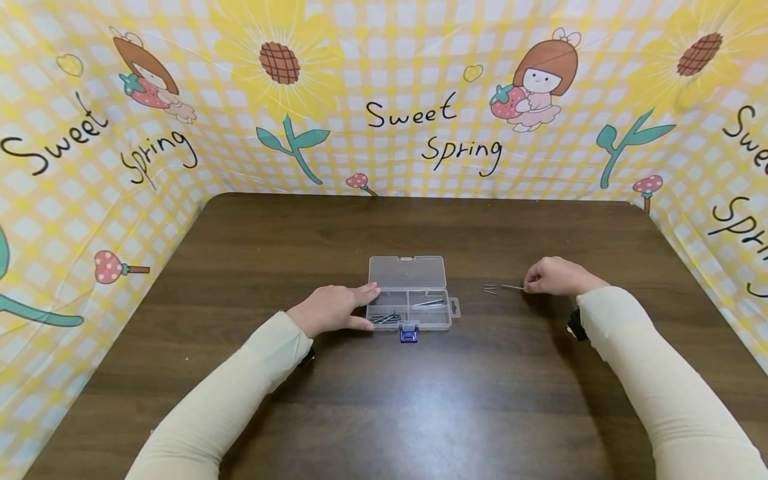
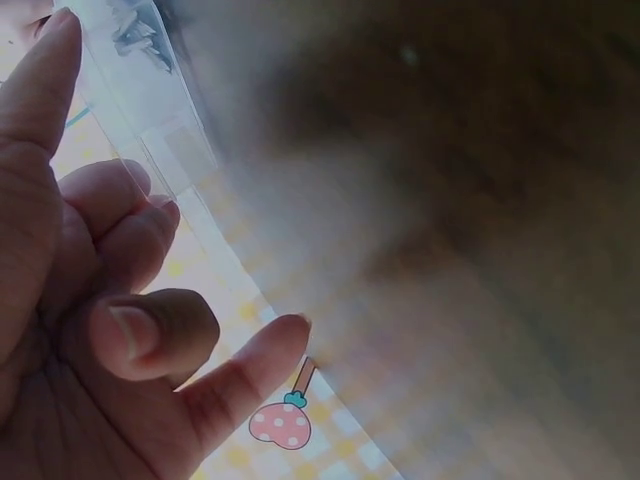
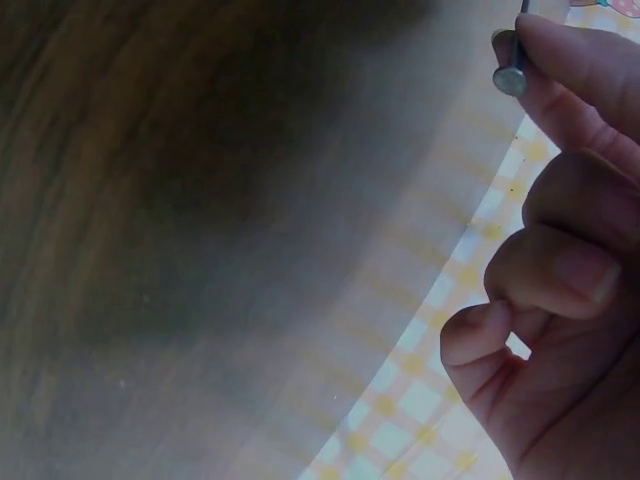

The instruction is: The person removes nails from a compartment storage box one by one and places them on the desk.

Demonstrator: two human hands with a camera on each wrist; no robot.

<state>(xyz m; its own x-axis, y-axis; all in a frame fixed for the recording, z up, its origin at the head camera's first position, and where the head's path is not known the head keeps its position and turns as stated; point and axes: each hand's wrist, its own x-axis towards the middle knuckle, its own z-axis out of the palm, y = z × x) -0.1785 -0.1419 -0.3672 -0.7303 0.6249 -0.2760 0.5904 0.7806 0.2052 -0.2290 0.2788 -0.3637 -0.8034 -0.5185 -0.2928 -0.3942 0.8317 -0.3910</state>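
Observation:
A clear plastic compartment box (image 1: 429, 329) lies on the table with its lid (image 1: 407, 273) folded back. My left hand (image 1: 333, 310) holds its left end, thumb near the front corner and fingers farther back. In the left wrist view the box wall (image 2: 180, 150) shows beyond the fingers. Several nails (image 1: 387, 319) fill the front left compartment, and a few longer ones (image 1: 429, 303) lie on the right side. My right hand (image 1: 555, 275) pinches a nail (image 3: 510, 80) between thumb and forefinger, its flat head showing in the right wrist view, its shank pointing toward the box.
A few small nails (image 1: 490, 289) lie on the brown wooden table (image 1: 300, 413) between the box and my right hand. A blue latch (image 1: 409, 335) hangs at the box's front, and a clear hanging tab (image 1: 455, 307) sticks out on its right. Printed yellow checked cloth (image 1: 408, 180) surrounds the table.

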